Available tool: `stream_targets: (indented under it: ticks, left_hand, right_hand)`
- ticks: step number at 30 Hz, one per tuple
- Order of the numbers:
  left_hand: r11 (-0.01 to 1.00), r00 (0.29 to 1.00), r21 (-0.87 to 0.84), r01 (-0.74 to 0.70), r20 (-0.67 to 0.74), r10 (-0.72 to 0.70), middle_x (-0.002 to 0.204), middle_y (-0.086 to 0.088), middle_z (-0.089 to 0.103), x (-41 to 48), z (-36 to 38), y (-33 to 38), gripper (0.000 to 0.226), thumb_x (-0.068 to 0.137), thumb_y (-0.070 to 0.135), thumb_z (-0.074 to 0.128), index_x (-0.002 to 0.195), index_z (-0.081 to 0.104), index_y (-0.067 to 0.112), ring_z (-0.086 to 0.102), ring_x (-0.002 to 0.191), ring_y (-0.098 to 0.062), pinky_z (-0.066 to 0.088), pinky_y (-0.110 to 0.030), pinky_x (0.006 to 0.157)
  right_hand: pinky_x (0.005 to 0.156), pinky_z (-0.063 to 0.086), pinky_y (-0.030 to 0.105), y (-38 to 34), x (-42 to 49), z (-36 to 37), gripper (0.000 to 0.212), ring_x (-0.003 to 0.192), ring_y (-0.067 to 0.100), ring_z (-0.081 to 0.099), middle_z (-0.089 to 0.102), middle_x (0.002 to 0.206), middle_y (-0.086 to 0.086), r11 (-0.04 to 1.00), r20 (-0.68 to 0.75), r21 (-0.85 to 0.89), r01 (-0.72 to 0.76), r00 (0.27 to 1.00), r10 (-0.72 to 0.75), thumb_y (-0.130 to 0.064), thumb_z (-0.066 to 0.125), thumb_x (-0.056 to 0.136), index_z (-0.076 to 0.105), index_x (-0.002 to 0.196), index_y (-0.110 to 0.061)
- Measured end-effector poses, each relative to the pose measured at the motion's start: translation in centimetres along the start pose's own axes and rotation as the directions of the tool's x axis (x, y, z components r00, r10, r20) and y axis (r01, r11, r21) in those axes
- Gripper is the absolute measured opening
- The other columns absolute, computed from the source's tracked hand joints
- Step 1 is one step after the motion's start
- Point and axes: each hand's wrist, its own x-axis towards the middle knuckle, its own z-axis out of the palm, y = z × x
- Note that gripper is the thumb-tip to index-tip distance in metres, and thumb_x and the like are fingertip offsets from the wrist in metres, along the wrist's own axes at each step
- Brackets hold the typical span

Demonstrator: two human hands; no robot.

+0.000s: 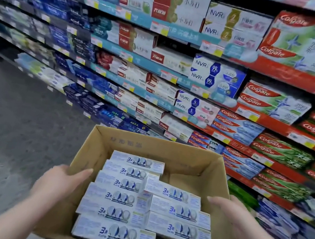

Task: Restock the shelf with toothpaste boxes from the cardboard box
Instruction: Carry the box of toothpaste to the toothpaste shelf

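Apparently at the very start of restocking, a person stands in a shop aisle carrying an open cardboard box (pixel 158 146) at waist height, seen from the head camera. The left hand (pixel 63 178) grips the carton's left wall, thumb hooked over the rim and the other fingers hidden outside it. The right hand (pixel 229 208) holds the right wall the same way.

Inside lie the white toothpaste boxes (pixel 112 212), flat and side by side: six in a left column and three in a right one, with bare cardboard showing only at the far right corner. Whether more lie beneath them cannot be told.

The shelf (pixel 275 70) rises ahead and to the right, its tiers packed with red, green, blue and white cartons, with grey floor (pixel 7 115) to the left. No white box from the carton is in either hand, so by this picture the placing is all ahead. The frame is too blurred to show which gap they are meant for.
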Motion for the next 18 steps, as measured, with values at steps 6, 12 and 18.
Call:
stream_targets:
  ticks: [6, 12, 18]
  left_hand:
    - [0.992, 0.990, 0.056, -0.114, 0.094, 0.108, 0.077, -0.002, 0.066, 9.3, -1.0, 1.4, 0.047, 0.072, 0.065, 0.056, 0.087, 0.059, 0.021, 0.063, 0.073, -0.023, 0.049, -0.032, 0.061]
    - [0.982, 0.976, 0.111, -0.151, 0.177, 0.130, 0.080, -0.003, 0.065, 16.8, 1.6, 3.1, 0.051, 0.073, 0.064, 0.056, 0.097, 0.060, 0.019, 0.062, 0.077, -0.026, 0.048, -0.033, 0.063]
    - [0.978, 0.971, 0.166, -0.128, 0.224, 0.089, 0.104, -0.011, 0.066, 23.3, 6.6, 4.8, 0.072, 0.069, 0.068, 0.057, 0.116, 0.055, 0.013, 0.061, 0.092, -0.032, 0.047, -0.035, 0.068]
  right_hand:
    - [0.068, 0.053, 0.041, -1.5, 1.9, 5.8, 0.060, 0.091, 0.036, 0.062, 0.061, 0.114, 0.020, 0.990, -0.090, 0.109, -0.091, 0.991, 0.101, -0.021, 0.070, 0.077, 0.041, 0.129, -0.011]
    - [0.074, 0.050, 0.042, -1.8, 5.8, 9.0, 0.059, 0.095, 0.034, 0.059, 0.058, 0.113, 0.018, 0.974, -0.143, 0.175, -0.141, 0.976, 0.167, -0.019, 0.069, 0.078, 0.039, 0.129, -0.011]
    - [0.085, 0.051, 0.046, -2.0, 12.5, 11.9, 0.067, 0.099, 0.032, 0.058, 0.057, 0.121, 0.017, 0.952, -0.187, 0.220, -0.213, 0.948, 0.256, -0.023, 0.070, 0.075, 0.037, 0.133, -0.015]
